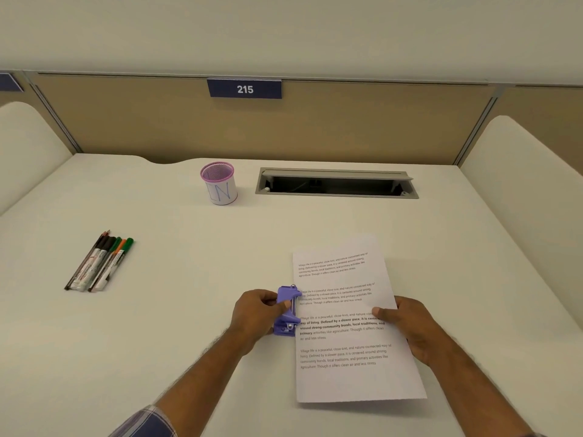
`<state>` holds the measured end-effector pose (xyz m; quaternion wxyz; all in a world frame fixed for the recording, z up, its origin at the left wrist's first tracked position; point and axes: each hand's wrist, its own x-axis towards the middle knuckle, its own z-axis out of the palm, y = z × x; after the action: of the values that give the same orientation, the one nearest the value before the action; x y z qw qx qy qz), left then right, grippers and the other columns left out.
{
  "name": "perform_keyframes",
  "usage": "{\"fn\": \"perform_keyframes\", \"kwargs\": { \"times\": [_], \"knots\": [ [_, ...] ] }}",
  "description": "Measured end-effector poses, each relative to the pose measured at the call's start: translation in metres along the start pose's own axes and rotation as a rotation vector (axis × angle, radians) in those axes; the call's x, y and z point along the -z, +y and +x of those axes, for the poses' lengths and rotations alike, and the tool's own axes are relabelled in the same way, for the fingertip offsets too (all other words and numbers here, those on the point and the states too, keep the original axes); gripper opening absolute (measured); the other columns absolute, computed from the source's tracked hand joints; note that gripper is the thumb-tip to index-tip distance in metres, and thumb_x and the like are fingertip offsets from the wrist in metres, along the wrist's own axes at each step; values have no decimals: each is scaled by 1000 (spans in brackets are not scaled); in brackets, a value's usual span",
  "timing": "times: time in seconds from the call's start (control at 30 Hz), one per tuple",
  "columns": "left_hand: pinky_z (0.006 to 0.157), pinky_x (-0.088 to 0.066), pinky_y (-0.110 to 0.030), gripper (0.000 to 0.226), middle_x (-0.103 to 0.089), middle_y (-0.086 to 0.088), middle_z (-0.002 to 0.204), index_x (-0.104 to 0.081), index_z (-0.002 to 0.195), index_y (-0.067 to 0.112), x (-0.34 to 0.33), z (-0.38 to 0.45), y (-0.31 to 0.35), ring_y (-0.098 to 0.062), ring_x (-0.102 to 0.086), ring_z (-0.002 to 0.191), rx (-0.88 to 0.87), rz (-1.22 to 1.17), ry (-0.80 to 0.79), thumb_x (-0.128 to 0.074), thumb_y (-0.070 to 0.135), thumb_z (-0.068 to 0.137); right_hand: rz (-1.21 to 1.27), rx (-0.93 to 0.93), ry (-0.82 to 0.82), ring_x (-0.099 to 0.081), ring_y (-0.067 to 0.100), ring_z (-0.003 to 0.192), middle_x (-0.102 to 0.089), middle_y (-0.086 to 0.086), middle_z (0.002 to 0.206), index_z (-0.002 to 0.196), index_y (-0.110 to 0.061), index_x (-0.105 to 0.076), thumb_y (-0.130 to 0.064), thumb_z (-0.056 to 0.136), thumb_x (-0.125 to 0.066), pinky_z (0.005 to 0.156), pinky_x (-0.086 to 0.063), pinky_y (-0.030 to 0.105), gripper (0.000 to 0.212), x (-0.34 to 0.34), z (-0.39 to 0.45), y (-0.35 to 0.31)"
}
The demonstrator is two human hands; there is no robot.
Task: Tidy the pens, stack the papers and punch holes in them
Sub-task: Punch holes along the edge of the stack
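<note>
Both busy at the papers (347, 326): left hand (255, 316) gripping purple hole punch (287, 310) on their left edge, right hand (407, 326) pinching their right edge.

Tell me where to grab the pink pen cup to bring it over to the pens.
Take the cup round its white lower wall, coming from the near side. It stands upright with its mouth open upward and bare desk all around it, so fingers can wrap the wall; the mesh rim gives a thinner hold.
</note>
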<state>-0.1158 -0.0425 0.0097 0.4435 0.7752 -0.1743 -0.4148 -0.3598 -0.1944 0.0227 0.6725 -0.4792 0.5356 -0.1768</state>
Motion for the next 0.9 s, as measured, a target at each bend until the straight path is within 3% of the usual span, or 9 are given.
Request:
{"fn": "perform_keyframes", "kwargs": {
  "times": [0.23, 0.47, 0.73, 0.9],
  "knots": [
    [74, -63, -46, 27, -74, -11, 99, -71, 102, 10, -1, 1, 1, -30, -73, 93, 8, 21, -13, -81, 24, 82, -20, 2, -24, -72, 40, 88, -75, 20, 98, 100, 1, -71, 3, 80, -72, 82, -58, 52, 20, -7, 9, -4],
    [69, -64, -38, 18, -73, -10, 97, -71, 95, 10, -3, 2, 0, -19, -68, 77, 6, 22, -6, -79, 23, 84, 16, 2, 15, -73, 37, 82, -76, 19, 94, 95, -2, -72, 3, 80, -72, 82, -58, 52, 16, -15, 12, 9],
    [72, -64, -43, 23, -74, -12, 101, -71, 99, 9, -4, 2, 3, -31, -72, 96, 22, 45, -10, -79, 24, 84, 36, 1, 37, -71, 42, 91, -75, 21, 97, 98, 0, -71, 2, 81, -72, 86, -55, 58, 18, -17, 12, 11],
    [68, -64, -39, 25, -73, -12, 100, -70, 101, 9, -4, 2, 4, -27, -73, 90, 32, 53, -4, -80, 24, 84, 42, 3, 14, -71, 42, 90, -75, 21, 97, 97, -1, -71, 3, 81, -71, 85, -56, 55, 17, -15, 13, 12]
  ]
}}
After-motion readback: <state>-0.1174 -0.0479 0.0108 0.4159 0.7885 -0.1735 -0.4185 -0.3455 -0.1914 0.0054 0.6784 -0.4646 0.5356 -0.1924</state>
